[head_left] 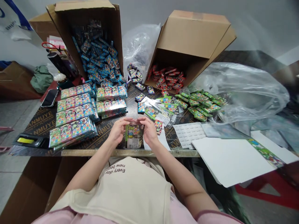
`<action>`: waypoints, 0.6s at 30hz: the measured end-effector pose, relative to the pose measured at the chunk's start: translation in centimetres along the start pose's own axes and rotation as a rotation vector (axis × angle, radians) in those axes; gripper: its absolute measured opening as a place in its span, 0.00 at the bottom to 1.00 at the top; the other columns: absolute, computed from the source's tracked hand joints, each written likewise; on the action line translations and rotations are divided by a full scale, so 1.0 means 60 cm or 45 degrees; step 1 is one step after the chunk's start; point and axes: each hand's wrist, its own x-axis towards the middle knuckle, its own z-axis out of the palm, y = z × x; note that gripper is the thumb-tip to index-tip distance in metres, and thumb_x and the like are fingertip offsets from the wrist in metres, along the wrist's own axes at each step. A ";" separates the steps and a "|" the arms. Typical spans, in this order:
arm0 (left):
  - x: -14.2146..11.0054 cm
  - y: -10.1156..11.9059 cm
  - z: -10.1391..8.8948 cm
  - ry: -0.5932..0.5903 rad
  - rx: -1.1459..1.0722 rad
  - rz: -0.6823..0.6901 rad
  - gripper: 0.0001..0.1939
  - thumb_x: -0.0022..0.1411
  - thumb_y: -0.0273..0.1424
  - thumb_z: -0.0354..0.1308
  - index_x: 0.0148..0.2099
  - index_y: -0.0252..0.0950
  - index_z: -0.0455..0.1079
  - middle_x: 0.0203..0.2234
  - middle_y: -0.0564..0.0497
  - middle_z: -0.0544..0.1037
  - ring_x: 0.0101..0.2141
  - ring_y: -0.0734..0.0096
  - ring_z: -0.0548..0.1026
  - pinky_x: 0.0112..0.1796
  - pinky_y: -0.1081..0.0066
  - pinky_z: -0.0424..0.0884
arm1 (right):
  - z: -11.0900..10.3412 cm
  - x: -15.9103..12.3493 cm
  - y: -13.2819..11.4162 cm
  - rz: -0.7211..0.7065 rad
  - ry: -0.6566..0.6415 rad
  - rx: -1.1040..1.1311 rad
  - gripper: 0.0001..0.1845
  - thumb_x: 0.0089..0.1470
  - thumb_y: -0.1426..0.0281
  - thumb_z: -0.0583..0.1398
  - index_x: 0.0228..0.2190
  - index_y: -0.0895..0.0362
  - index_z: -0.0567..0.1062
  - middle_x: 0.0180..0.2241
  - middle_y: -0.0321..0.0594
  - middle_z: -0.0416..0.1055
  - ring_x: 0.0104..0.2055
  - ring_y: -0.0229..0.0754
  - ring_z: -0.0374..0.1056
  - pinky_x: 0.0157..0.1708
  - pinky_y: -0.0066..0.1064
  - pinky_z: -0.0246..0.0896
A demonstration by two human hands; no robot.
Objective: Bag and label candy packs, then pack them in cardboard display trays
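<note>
Packet (135, 137) at table's (80, 152) near edge, between left hand (118, 130) and right hand (149, 131); fingers curl around its top, can't tell if pinching. Loose hold could drop it over the edge; right-hand drift could knock the red box (158, 126) just beside.

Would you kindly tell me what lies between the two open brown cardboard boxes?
In the head view, a crumpled translucent plastic bag and a small heap of dark purple printed packets lie between them.
</note>
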 end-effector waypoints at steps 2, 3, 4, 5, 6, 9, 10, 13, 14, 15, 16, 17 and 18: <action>-0.013 0.018 -0.006 -0.049 0.211 0.168 0.12 0.40 0.27 0.68 0.33 0.34 0.80 0.31 0.48 0.82 0.33 0.65 0.78 0.42 0.66 0.69 | -0.012 0.003 -0.011 -0.016 -0.063 -0.053 0.07 0.40 0.65 0.66 0.25 0.53 0.76 0.28 0.35 0.77 0.32 0.43 0.73 0.41 0.39 0.68; -0.020 0.026 -0.008 -0.073 0.334 0.270 0.11 0.41 0.27 0.69 0.32 0.35 0.80 0.31 0.47 0.82 0.34 0.64 0.78 0.43 0.65 0.69 | -0.018 0.002 -0.016 -0.059 -0.085 -0.118 0.08 0.40 0.65 0.67 0.26 0.53 0.77 0.29 0.36 0.77 0.32 0.43 0.73 0.41 0.39 0.68; -0.026 0.032 -0.009 -0.099 0.456 0.367 0.09 0.42 0.28 0.70 0.31 0.35 0.80 0.31 0.46 0.82 0.35 0.63 0.78 0.44 0.65 0.69 | -0.023 0.000 -0.019 -0.113 -0.106 -0.198 0.08 0.40 0.64 0.68 0.27 0.53 0.79 0.30 0.37 0.78 0.33 0.43 0.73 0.41 0.39 0.68; -0.031 0.037 -0.010 -0.125 0.567 0.447 0.07 0.43 0.29 0.70 0.29 0.35 0.80 0.31 0.45 0.82 0.36 0.61 0.78 0.45 0.64 0.69 | -0.028 -0.003 -0.023 -0.167 -0.126 -0.274 0.08 0.41 0.64 0.68 0.27 0.53 0.80 0.31 0.38 0.78 0.34 0.44 0.73 0.41 0.39 0.68; -0.034 0.040 -0.011 -0.145 0.655 0.503 0.06 0.45 0.30 0.70 0.28 0.36 0.80 0.31 0.45 0.82 0.36 0.60 0.78 0.45 0.64 0.69 | -0.032 -0.006 -0.026 -0.214 -0.144 -0.334 0.08 0.41 0.64 0.68 0.27 0.52 0.81 0.32 0.39 0.79 0.35 0.45 0.73 0.40 0.39 0.68; -0.032 0.043 -0.017 -0.142 0.763 0.546 0.06 0.47 0.33 0.69 0.28 0.36 0.80 0.28 0.46 0.81 0.32 0.61 0.78 0.40 0.64 0.71 | -0.036 -0.016 -0.035 -0.258 -0.199 -0.416 0.07 0.42 0.64 0.68 0.28 0.51 0.82 0.32 0.39 0.79 0.33 0.45 0.73 0.36 0.38 0.69; -0.029 0.043 -0.020 -0.135 0.776 0.535 0.07 0.46 0.34 0.70 0.29 0.36 0.80 0.27 0.47 0.81 0.30 0.62 0.77 0.37 0.65 0.71 | -0.035 -0.019 -0.039 -0.253 -0.213 -0.435 0.07 0.42 0.63 0.68 0.28 0.51 0.82 0.30 0.38 0.79 0.30 0.44 0.72 0.33 0.38 0.69; -0.019 0.047 -0.024 -0.160 0.830 0.513 0.09 0.45 0.34 0.70 0.30 0.35 0.80 0.25 0.47 0.80 0.27 0.64 0.76 0.32 0.68 0.70 | -0.028 -0.021 -0.052 -0.223 -0.239 -0.478 0.07 0.43 0.63 0.68 0.27 0.52 0.82 0.26 0.37 0.78 0.24 0.40 0.69 0.29 0.35 0.67; -0.018 0.049 -0.024 -0.178 0.846 0.522 0.08 0.46 0.34 0.70 0.29 0.36 0.80 0.25 0.47 0.80 0.27 0.65 0.76 0.31 0.69 0.70 | -0.025 -0.020 -0.056 -0.219 -0.251 -0.484 0.07 0.43 0.63 0.68 0.26 0.52 0.81 0.25 0.37 0.77 0.24 0.39 0.68 0.29 0.35 0.67; -0.018 0.050 -0.023 -0.197 0.856 0.537 0.07 0.47 0.34 0.69 0.29 0.36 0.80 0.24 0.47 0.80 0.27 0.65 0.75 0.31 0.69 0.70 | -0.023 -0.019 -0.058 -0.218 -0.267 -0.490 0.07 0.43 0.63 0.68 0.25 0.53 0.81 0.25 0.37 0.77 0.24 0.39 0.68 0.28 0.34 0.67; -0.019 0.052 -0.022 -0.210 0.863 0.557 0.07 0.48 0.34 0.69 0.28 0.36 0.80 0.24 0.47 0.80 0.27 0.65 0.75 0.31 0.69 0.69 | -0.021 -0.019 -0.060 -0.221 -0.280 -0.496 0.07 0.43 0.63 0.68 0.25 0.53 0.81 0.25 0.37 0.77 0.24 0.39 0.68 0.28 0.34 0.66; -0.022 0.053 -0.021 -0.219 0.872 0.584 0.06 0.49 0.34 0.68 0.28 0.37 0.80 0.24 0.47 0.80 0.27 0.65 0.75 0.31 0.69 0.69 | -0.021 -0.018 -0.062 -0.225 -0.293 -0.507 0.07 0.43 0.63 0.68 0.24 0.53 0.80 0.24 0.37 0.76 0.24 0.39 0.68 0.28 0.34 0.66; -0.026 0.054 -0.020 -0.224 0.888 0.619 0.06 0.49 0.34 0.68 0.28 0.37 0.80 0.24 0.47 0.80 0.27 0.65 0.75 0.32 0.68 0.69 | -0.021 -0.018 -0.062 -0.231 -0.302 -0.521 0.07 0.43 0.63 0.68 0.24 0.53 0.80 0.24 0.37 0.76 0.23 0.38 0.67 0.27 0.33 0.66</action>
